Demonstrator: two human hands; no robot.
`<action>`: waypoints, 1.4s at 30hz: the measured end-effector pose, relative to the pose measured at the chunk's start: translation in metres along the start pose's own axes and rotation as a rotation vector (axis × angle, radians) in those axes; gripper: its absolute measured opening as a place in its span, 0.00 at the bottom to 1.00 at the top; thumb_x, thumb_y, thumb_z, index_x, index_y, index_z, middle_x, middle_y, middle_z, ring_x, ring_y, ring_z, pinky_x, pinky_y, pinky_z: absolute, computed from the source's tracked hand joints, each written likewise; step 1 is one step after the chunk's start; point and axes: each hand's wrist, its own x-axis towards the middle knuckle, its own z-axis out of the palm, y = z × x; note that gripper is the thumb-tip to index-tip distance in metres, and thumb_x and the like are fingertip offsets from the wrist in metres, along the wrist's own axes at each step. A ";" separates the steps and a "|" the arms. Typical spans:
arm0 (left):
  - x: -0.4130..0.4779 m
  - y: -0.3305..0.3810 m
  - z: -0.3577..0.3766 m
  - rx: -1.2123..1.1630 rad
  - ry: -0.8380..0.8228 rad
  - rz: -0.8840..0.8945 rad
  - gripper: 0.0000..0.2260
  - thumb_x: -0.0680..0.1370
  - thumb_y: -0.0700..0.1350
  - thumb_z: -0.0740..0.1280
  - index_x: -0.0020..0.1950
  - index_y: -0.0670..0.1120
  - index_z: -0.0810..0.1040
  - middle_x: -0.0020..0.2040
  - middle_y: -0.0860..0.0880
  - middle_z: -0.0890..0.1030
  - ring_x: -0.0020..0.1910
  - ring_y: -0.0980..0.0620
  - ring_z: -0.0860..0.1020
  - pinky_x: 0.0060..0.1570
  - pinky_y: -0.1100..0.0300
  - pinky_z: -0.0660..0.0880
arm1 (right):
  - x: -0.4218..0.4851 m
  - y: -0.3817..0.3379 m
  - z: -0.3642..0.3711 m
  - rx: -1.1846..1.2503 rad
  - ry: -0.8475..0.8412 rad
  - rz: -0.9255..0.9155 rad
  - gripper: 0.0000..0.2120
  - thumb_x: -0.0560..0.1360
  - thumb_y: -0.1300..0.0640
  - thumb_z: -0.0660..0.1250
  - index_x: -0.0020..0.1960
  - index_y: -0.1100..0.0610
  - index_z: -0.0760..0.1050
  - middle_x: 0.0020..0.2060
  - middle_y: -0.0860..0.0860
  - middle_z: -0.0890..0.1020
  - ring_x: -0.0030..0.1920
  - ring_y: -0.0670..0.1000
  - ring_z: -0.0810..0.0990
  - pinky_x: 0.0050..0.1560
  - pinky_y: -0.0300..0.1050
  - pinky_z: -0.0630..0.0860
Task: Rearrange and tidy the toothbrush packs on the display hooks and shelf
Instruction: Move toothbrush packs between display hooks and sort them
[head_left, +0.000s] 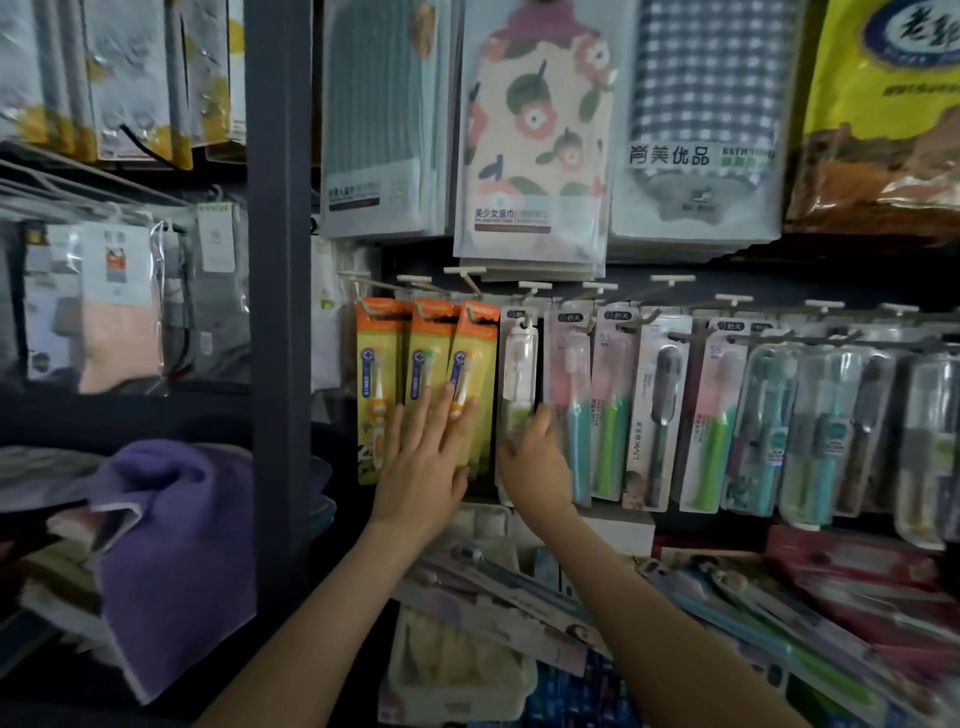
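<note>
Toothbrush packs (660, 415) hanging in row on display hooks (670, 283), 12 to 3 o'clock. Left hand (423, 467) spread flat, pressing orange packs (421, 364) at center. Right hand (530, 465) pinching white pack (517, 374), 3 o'clock of left.

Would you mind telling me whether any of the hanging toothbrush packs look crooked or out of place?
Yes. The rightmost orange pack tilts, its bottom swinging left under the left hand, which lies flat on it. The white pack beside it, touched by the right hand, looks roughly straight. Below, packs on the shelf lie in a loose, overlapping heap.
</note>
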 end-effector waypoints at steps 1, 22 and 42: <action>-0.001 -0.001 -0.001 -0.003 -0.004 -0.001 0.39 0.69 0.46 0.73 0.76 0.48 0.59 0.76 0.43 0.59 0.75 0.42 0.54 0.72 0.42 0.50 | -0.001 -0.001 -0.003 0.022 -0.019 -0.001 0.24 0.79 0.56 0.59 0.70 0.61 0.55 0.58 0.59 0.75 0.48 0.57 0.78 0.38 0.46 0.72; -0.054 0.040 -0.051 -0.292 -0.030 -0.068 0.28 0.75 0.44 0.66 0.74 0.42 0.63 0.71 0.40 0.66 0.70 0.40 0.64 0.69 0.41 0.62 | -0.072 0.010 -0.077 0.136 -0.131 -0.325 0.23 0.75 0.55 0.66 0.67 0.56 0.63 0.48 0.51 0.75 0.42 0.49 0.74 0.38 0.42 0.69; -0.100 0.054 -0.022 -0.270 -0.263 -0.031 0.22 0.76 0.44 0.64 0.70 0.44 0.68 0.68 0.43 0.69 0.65 0.43 0.69 0.63 0.48 0.70 | -0.073 0.115 -0.035 -0.404 -0.380 -0.119 0.20 0.78 0.57 0.58 0.70 0.59 0.66 0.62 0.59 0.74 0.61 0.60 0.72 0.58 0.51 0.72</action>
